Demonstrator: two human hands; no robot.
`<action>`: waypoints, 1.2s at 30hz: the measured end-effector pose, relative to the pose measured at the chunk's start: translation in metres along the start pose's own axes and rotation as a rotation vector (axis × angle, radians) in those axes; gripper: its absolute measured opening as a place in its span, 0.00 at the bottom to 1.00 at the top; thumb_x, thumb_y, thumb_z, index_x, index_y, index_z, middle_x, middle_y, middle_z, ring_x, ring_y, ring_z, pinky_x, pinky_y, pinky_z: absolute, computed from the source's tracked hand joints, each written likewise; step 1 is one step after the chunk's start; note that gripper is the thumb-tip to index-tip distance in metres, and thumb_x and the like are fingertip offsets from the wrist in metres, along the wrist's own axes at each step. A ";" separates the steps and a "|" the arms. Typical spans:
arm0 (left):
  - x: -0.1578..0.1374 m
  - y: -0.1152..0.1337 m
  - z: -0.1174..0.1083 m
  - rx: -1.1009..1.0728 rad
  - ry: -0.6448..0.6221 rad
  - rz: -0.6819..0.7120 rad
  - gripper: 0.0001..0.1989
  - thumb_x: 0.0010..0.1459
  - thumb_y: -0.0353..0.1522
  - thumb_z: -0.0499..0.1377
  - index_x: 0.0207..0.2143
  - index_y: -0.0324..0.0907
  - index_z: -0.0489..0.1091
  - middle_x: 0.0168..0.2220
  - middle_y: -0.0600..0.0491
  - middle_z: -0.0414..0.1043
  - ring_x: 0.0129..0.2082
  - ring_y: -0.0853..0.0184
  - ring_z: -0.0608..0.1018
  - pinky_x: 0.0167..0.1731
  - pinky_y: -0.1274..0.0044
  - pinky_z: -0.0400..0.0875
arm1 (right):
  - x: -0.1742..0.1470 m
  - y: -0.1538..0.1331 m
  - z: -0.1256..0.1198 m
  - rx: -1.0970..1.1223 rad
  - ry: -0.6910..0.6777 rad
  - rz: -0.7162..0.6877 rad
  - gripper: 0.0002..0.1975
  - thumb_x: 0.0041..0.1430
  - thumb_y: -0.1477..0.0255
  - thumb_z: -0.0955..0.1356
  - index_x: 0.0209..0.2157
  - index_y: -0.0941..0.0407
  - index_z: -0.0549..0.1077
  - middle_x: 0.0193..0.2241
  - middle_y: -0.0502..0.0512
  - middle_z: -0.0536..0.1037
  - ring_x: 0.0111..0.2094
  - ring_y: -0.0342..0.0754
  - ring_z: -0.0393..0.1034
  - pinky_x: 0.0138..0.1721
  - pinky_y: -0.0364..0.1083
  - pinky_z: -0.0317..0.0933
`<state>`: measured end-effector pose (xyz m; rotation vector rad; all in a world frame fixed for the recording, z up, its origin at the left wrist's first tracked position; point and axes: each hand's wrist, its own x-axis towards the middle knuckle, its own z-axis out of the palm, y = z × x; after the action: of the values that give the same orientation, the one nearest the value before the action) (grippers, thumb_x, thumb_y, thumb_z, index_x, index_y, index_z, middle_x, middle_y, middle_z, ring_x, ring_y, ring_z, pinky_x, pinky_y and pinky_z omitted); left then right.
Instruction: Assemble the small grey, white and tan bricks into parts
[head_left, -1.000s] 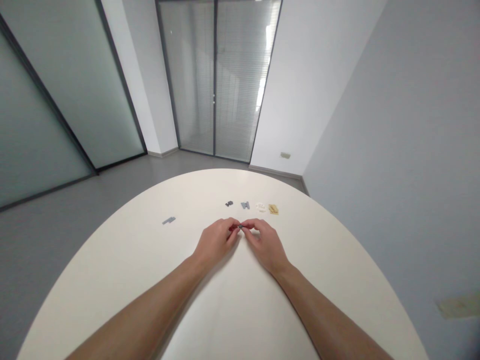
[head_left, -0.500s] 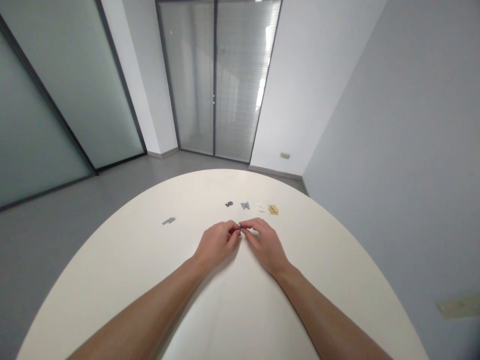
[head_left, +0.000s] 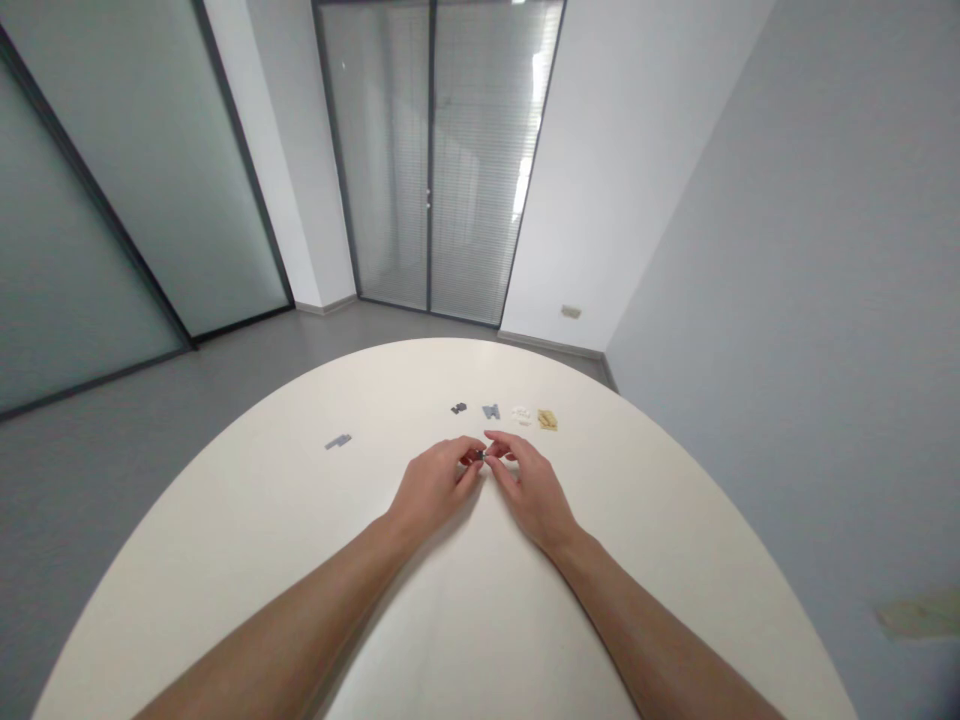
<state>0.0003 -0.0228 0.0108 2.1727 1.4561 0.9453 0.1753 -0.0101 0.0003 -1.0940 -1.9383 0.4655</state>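
In front of me, close above the table, my left hand (head_left: 444, 475) pinches a small dark toy building-brick piece (head_left: 481, 456) between thumb and fingers. Meeting it from the other side, my right hand (head_left: 529, 482) has its thumb against the same piece, while its index finger is raised and apart from it. The fingers partly cover the piece, and its exact shape is too small to make out. Just beyond the hands lie small dark grey pieces (head_left: 459, 408), blue-grey pieces (head_left: 490, 411), white pieces (head_left: 521, 414) and tan pieces (head_left: 547, 420), in separate groups.
Off to the left on the round white table (head_left: 247, 560) lie some flat grey pieces (head_left: 338, 441). Past the table's far edge are grey floor (head_left: 322, 335), a glass door with blinds (head_left: 480, 180) and a frosted glass partition (head_left: 150, 150). A pale wall (head_left: 825, 300) stands at the right.
My right index finger has lifted away from the dark piece, opening a gap above the thumb. The left hand keeps its pinch nearly in place.
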 end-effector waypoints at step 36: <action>0.000 -0.002 0.001 0.064 0.079 0.028 0.06 0.61 0.28 0.57 0.38 0.46 0.73 0.37 0.57 0.78 0.37 0.68 0.77 0.39 0.76 0.68 | -0.002 0.000 0.001 0.030 -0.039 0.007 0.16 0.63 0.75 0.64 0.52 0.53 0.69 0.42 0.54 0.76 0.44 0.48 0.70 0.49 0.50 0.64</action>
<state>-0.0006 -0.0214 0.0087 2.2295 1.5153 1.0183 0.1750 -0.0118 -0.0011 -1.0808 -1.9553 0.5215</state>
